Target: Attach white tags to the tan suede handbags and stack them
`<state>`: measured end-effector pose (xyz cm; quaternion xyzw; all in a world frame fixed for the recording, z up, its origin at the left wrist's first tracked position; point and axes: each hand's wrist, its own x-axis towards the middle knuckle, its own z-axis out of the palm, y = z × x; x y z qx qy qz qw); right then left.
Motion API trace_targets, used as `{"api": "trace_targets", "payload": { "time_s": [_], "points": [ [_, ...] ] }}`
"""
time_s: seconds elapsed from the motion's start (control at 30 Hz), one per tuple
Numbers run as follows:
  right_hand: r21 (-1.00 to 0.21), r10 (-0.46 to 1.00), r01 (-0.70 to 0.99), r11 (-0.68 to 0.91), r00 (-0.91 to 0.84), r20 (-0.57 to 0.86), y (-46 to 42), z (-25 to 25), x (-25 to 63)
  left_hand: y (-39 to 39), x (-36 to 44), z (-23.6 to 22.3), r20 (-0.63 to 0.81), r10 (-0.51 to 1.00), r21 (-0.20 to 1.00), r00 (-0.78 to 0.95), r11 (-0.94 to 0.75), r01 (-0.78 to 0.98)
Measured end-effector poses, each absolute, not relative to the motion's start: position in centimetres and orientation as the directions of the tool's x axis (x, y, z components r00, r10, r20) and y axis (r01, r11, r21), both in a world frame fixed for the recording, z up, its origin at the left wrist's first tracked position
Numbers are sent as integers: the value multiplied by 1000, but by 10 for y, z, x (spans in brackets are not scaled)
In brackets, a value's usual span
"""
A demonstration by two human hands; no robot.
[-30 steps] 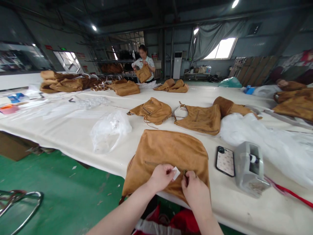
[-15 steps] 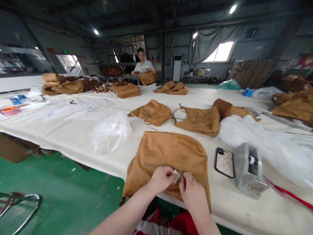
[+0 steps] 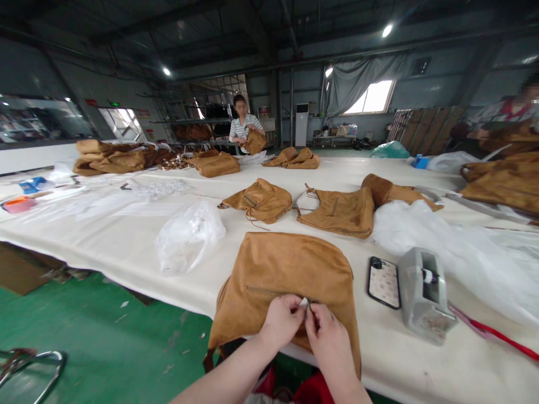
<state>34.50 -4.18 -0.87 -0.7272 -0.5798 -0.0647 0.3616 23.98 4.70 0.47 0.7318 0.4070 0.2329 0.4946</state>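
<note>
A tan leather bag (image 3: 290,261) lies on the table's near edge in front of me, with a zipper (image 3: 265,290) across its face. Above that zipper's right end both hands meet. My left hand (image 3: 283,318) pinches a small white piece of paper or tape (image 3: 304,302), of which only a corner shows. Close beside it, my right hand (image 3: 327,331) is closed at the fingertips near the zipper's end; a small part there, perhaps the zipper pull, is mostly hidden by the fingers.
Right of the bag lie a phone (image 3: 383,282) and a grey tape dispenser (image 3: 425,292). Clear plastic bags (image 3: 189,238) and more tan bags (image 3: 337,210) are spread over the white table (image 3: 138,247). A co-worker (image 3: 246,129) stands across it holding a bag; another person (image 3: 497,120) is at far right.
My hands have come closer together, and the white piece has moved against my right fingertips, showing less. The co-worker across the table has lifted and turned the bag in their hands.
</note>
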Motion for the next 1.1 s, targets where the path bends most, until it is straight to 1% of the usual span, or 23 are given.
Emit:
{"api": "trace_targets", "payload": {
  "time_s": [0.17, 0.3, 0.37, 0.43, 0.53, 0.57, 0.63, 0.67, 0.73, 0.8, 0.83, 0.93, 1.03, 1.1],
  "points": [
    [-469, 779, 883, -22, 309, 545, -39, -11, 341, 50, 238, 1, -80, 815, 923, 573, -157, 352],
    [-480, 785, 877, -22, 312, 535, -40, -19, 340, 50, 239, 4, -144, 812, 952, 566, -44, 304],
    [-509, 806, 860, -34, 325, 495, -41, -21, 339, 50, 242, 6, -170, 813, 957, 557, 0, 292],
    [-581, 828, 813, -18, 338, 447, -43, -19, 340, 50, 245, 6, -185, 815, 956, 549, 20, 292],
    [-762, 853, 647, 10, 392, 344, -46, -12, 348, 51, 247, 6, -218, 810, 956, 545, 67, 284],
    [-824, 859, 567, -12, 428, 281, -46, -10, 351, 52, 246, 6, -226, 805, 957, 549, 78, 279],
    [-920, 869, 380, -97, 482, 108, -46, -7, 358, 51, 245, 7, -229, 796, 960, 561, 88, 266],
    [-948, 873, 281, -147, 487, 9, -45, -6, 361, 51, 244, 8, -226, 792, 962, 567, 88, 260],
    [-968, 878, 94, -231, 449, -166, -41, -5, 363, 51, 240, 10, -216, 787, 965, 579, 82, 249],
    [-962, 876, -31, -272, 406, -261, -37, -4, 362, 50, 237, 11, -206, 786, 968, 583, 76, 240],
    [-959, 874, -65, -276, 399, -278, -35, -4, 360, 51, 236, 10, -201, 787, 969, 584, 71, 238],
    [-963, 869, -111, -247, 414, -270, -29, -4, 353, 51, 231, 8, -154, 796, 970, 585, 8, 245],
    [-963, 857, -171, -211, 441, -266, -25, -6, 346, 48, 228, 8, -78, 803, 954, 591, -113, 279],
    [-960, 846, -210, -184, 463, -264, -23, -7, 342, 46, 226, 12, -23, 814, 919, 580, -210, 332]
  ]
}}
